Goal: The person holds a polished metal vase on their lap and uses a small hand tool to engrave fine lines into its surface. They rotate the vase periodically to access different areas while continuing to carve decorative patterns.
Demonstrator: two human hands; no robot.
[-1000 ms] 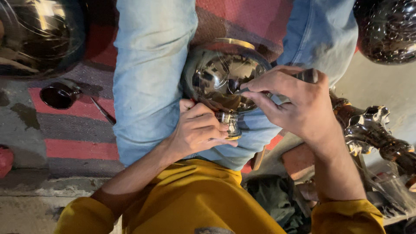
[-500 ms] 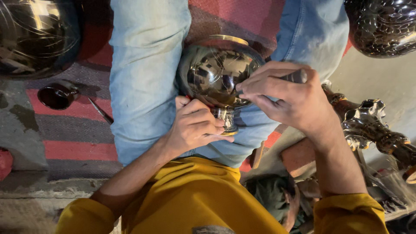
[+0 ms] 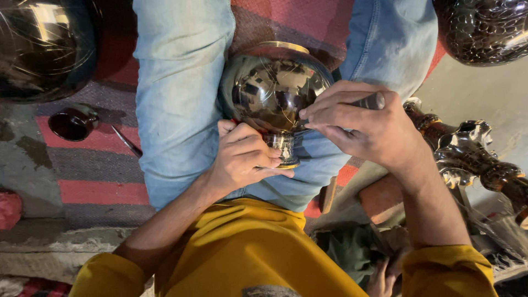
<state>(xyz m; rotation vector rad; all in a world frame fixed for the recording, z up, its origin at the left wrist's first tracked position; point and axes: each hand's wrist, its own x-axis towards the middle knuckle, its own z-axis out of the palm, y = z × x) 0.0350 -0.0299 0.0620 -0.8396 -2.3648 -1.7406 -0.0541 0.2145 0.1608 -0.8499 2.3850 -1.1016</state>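
A shiny round metal vessel with a short brass-coloured neck lies on my lap, between my legs in blue jeans. My left hand is closed around its neck. My right hand grips a dark slim tool and presses its tip against the vessel's polished side. Thin scratched lines show on the metal.
A large dark polished vessel sits at the upper left, another embossed one at the upper right. A small dark cup and a thin pointed tool lie on the striped rug. An ornate metal piece lies to the right.
The view has shifted slightly. My right hand with the tool has moved a little along the vessel's side; my left hand keeps its hold on the neck.
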